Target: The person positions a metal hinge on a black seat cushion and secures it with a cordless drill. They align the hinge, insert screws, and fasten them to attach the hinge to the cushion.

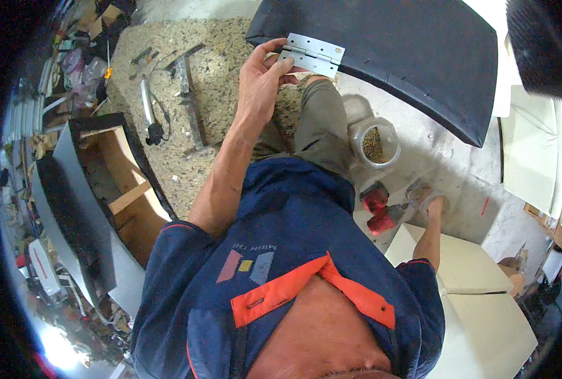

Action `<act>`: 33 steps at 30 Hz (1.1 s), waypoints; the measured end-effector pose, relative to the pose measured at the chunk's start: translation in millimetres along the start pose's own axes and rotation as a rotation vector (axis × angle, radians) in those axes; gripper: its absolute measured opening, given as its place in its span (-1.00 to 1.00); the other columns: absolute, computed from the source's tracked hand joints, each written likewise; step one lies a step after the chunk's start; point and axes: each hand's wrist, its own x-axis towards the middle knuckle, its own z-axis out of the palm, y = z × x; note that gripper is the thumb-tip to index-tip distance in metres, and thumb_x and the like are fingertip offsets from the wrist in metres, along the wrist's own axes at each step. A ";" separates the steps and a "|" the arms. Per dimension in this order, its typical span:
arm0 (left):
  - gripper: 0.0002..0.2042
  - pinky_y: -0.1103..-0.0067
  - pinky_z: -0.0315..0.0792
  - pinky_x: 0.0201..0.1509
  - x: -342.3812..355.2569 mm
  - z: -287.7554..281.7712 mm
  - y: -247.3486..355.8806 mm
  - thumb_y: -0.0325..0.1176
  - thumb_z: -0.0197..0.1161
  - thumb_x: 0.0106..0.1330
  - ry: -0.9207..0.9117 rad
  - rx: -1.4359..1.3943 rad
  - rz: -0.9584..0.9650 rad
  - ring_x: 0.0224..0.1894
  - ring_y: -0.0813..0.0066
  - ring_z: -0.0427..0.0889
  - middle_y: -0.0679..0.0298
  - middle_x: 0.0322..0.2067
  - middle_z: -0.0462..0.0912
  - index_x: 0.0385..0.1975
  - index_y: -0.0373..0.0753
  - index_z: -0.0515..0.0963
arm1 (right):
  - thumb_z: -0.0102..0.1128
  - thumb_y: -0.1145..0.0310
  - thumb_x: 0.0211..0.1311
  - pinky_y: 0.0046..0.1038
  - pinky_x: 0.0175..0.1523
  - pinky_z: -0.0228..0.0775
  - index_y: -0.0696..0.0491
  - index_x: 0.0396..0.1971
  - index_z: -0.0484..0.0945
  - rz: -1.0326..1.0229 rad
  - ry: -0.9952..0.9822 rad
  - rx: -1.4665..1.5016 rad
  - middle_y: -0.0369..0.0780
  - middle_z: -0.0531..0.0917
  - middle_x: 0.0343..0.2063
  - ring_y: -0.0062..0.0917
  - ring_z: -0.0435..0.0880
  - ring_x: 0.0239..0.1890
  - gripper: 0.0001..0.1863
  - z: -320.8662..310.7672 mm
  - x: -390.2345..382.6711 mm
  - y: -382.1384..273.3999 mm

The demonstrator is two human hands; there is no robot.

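My left hand (262, 81) grips a silver metal butt hinge (311, 55) by its left end, thumb on top and fingers underneath. The hinge lies opened flat, with screw holes in both leaves. It is held over the near left edge of a black upholstered panel (394, 47). Down on the right, my right hand (434, 206) reaches to a clear plastic container (418, 191) on the floor. Its fingers are blurred and partly hidden there. Close by lie red and black power drills (380, 218).
A clear jar (387, 136) holding small brassy pieces stands right of my knee. Left are a dark upholstered wooden frame (121, 186), a metal bar (191, 104) and a white-handled tool (147, 104). Cream padded panels (483, 322) lie at lower right; more cream panels (537, 151) stand at far right.
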 end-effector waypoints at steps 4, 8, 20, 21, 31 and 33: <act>-0.67 0.56 0.55 -0.24 1.4 -2.1 -5.3 -0.58 0.22 0.32 0.063 0.071 0.063 -0.18 0.37 0.75 0.10 -0.18 0.70 0.07 -0.41 0.43 | 0.14 0.41 0.29 -0.25 -0.33 0.46 0.22 -0.12 0.58 0.163 -0.390 -0.278 -0.13 0.64 -0.42 -0.33 0.64 -0.39 -0.76 -65.0 9.7 -80.3; -0.75 0.54 0.55 -0.22 1.7 -9.9 -18.6 -0.55 0.26 0.32 0.044 -0.061 0.001 -0.15 0.35 0.77 0.12 -0.16 0.71 -0.03 -0.33 0.48 | 0.25 0.54 0.22 -0.46 -0.46 0.38 0.19 -0.24 0.60 0.734 -0.099 0.574 -0.22 0.61 -0.53 -0.54 0.56 -0.54 -0.88 -165.9 4.3 -188.9; -0.71 0.39 0.53 -0.01 31.0 -28.0 -43.4 -0.28 0.38 0.35 -0.042 -0.443 -0.204 -0.05 0.19 0.74 0.06 -0.13 0.73 -0.05 -0.31 0.57 | 0.40 0.47 0.20 -0.47 -0.27 0.57 0.34 -0.05 0.63 0.539 0.127 0.942 -0.16 0.72 -0.31 -0.55 0.67 -0.40 -0.64 -294.7 25.3 -383.6; -0.68 0.39 0.49 0.00 32.6 -30.5 -43.3 -0.27 0.37 0.35 -0.046 -0.415 -0.207 -0.02 0.17 0.72 0.05 -0.10 0.72 -0.03 -0.32 0.55 | 0.39 0.47 0.21 -0.47 -0.37 0.54 0.36 -0.07 0.63 0.521 0.123 0.879 -0.17 0.71 -0.41 -0.56 0.64 -0.52 -0.65 -284.1 25.9 -387.2; -0.74 0.47 0.53 -0.11 31.0 -38.7 -43.3 -0.50 0.35 0.33 -0.102 -0.415 -0.153 -0.05 0.10 0.73 -0.01 -0.09 0.70 -0.04 -0.39 0.52 | 0.34 0.44 0.23 -0.54 -0.59 0.23 0.19 -0.56 0.61 0.864 -0.060 0.923 -0.25 0.60 -0.64 -0.60 0.52 -0.65 -0.79 -220.5 5.0 -378.0; -0.75 0.46 0.53 -0.11 31.3 -39.3 -44.4 -0.52 0.34 0.33 -0.092 -0.422 -0.163 -0.06 0.09 0.73 0.00 -0.09 0.69 -0.04 -0.39 0.53 | 0.34 0.44 0.24 -0.54 -0.58 0.25 0.20 -0.54 0.62 0.822 -0.114 0.916 -0.25 0.60 -0.64 -0.60 0.52 -0.64 -0.81 -218.0 1.6 -376.5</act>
